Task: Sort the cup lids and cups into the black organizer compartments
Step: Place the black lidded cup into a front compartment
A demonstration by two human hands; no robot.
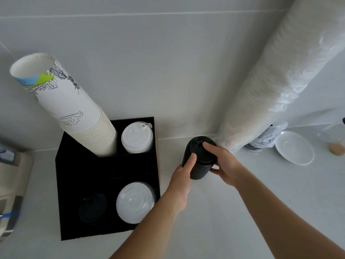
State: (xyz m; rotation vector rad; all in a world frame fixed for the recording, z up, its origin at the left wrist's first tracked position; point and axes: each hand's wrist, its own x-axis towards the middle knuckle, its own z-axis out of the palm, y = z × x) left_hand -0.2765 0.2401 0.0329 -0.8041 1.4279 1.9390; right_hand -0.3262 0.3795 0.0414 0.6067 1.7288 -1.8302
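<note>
A stack of black lids (200, 166) stands on the white counter just right of the black organizer (74, 184). My left hand (183, 172) grips the stack's left side and my right hand (222, 163) grips its right side, with a finger on its top. In the organizer, a tall stack of printed paper cups (74, 113) leans out of the back left compartment. White sip lids (137, 138) fill the back right one, clear flat lids (135, 201) the front right, and black lids (92, 207) lie low in the front left.
A long sleeve of cups in clear plastic wrap (276, 79) leans against the wall on the right. Beside its base lies a white saucer (295, 147). A clear cup with brown contents (336, 146) sits at the far right. A beige appliance (11, 184) stands at the left edge.
</note>
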